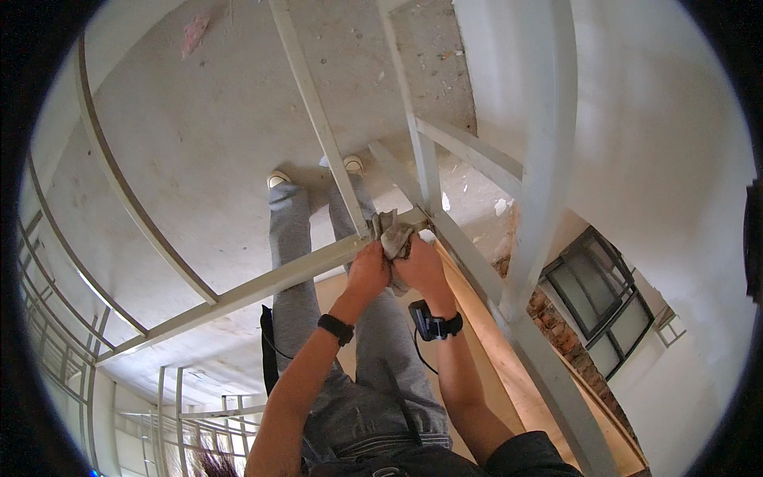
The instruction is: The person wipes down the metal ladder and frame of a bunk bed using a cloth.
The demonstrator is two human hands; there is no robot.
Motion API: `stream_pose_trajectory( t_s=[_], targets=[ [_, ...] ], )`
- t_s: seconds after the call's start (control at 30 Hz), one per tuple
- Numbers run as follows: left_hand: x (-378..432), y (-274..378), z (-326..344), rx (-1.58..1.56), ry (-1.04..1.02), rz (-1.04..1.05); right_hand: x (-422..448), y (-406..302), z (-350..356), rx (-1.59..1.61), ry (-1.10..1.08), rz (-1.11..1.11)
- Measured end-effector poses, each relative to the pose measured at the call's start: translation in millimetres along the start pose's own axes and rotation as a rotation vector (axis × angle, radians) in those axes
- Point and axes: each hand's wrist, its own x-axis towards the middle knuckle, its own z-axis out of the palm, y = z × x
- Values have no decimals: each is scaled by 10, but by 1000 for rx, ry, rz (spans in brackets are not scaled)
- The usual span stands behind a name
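A dirty grey-brown cloth rag (398, 239) is bunched in both of my hands, near the corner of a white-painted metal frame. My left hand (369, 271) grips its left side, and my right hand (422, 266) grips its right side. The rag lies over the long frame rail (286, 271), close to where a thin crossbar (322, 122) joins it. Folds of cloth and my fingers hide that part of the rail. Below the rail, my legs in grey trousers (290, 238) extend towards the concrete floor.
A thick white post (545, 149) rises at the right, with wooden boards (486, 352) beside it. More curved-looking metal bars (128, 191) cross the left. Beyond stand a dark-framed window (596, 292) and exposed brick (554, 325). Pink litter (194, 33) lies on the concrete floor (197, 119).
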Motion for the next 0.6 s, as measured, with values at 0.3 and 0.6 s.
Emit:
stream_pose_trajectory(
  t_s=[0.3,0.6],
  targets=[
    [618,247,204,230,-33,406,195,-86,-213,-190,595,-260],
    [33,-312,-76,78,62,-19,182,125,552,262,133,-252]
  ],
)
